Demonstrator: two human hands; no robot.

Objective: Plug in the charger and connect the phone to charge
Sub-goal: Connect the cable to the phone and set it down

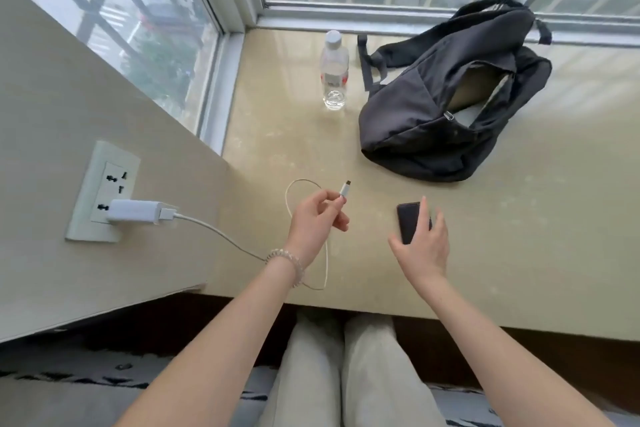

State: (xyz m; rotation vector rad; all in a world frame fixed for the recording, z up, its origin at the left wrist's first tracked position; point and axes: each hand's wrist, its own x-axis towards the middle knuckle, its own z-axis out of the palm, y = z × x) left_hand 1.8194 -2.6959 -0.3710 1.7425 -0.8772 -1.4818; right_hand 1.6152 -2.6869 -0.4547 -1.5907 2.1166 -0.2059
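Phone (410, 222) under right fingers (437, 218)

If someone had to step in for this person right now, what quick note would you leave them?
Left hand: pinching the free plug end of the white cable, connector tip pointing up and away.
Right hand: fingers on the black phone, which lies on the beige ledge; whether the grip has closed cannot be told.
Done: white charger sits in the lower wall socket, cable attached.
Left: lift or steady the phone, push the connector into its port.
Nearby, not needed: water bottle and open black backpack.
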